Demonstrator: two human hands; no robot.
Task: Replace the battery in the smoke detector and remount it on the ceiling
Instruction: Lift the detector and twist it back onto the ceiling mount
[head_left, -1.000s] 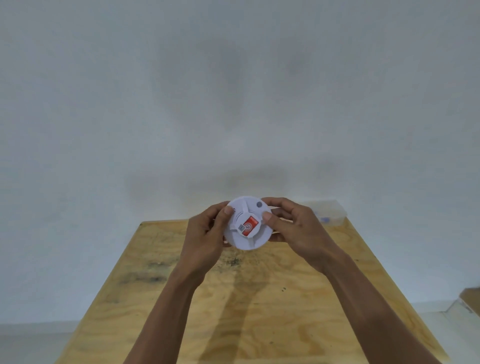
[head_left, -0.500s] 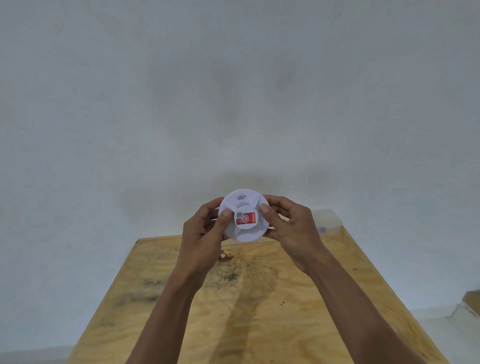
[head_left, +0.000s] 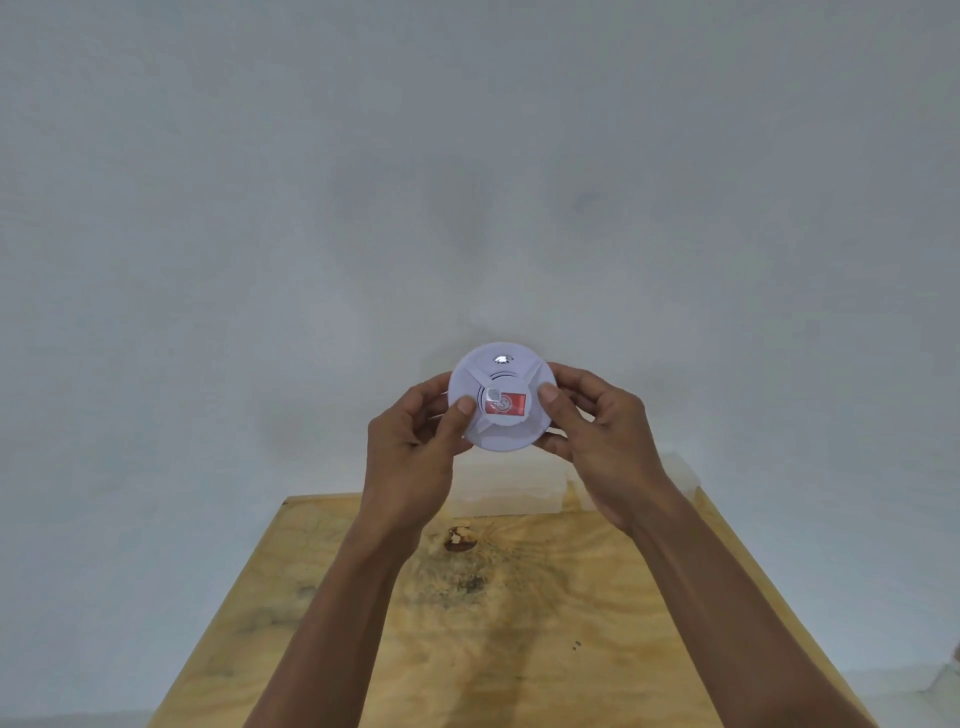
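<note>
While both bare hands hold it up in front of the pale wall (head_left: 311, 208), the smoke detector (head_left: 502, 397) faces the camera, well above the far edge of the plywood counter (head_left: 519, 649). It is a round white plastic disc with raised ribs running from a central hub out to the rim, a small shiny button (head_left: 502, 359) near its upper edge and curved vent slits just above the hub. On the hub sits a rectangular label (head_left: 505, 403), red on its right part and grey-white on its left, with a round swirl emblem in the middle; any writing on it is too blurred to read.

To the left of the smoke detector, the left hand (head_left: 415, 457) grips its rim, thumb pressed on the front face beside the label and the other fingers (head_left: 421, 400) curled behind the edge. To the right of it, the right hand (head_left: 602, 441) does the same, thumb tip on the front face next to the red part of the label, remaining fingers wrapped round the back. Below the smoke detector, the counter shows a dark knot (head_left: 460, 538) and grey stains in its grain.
</note>
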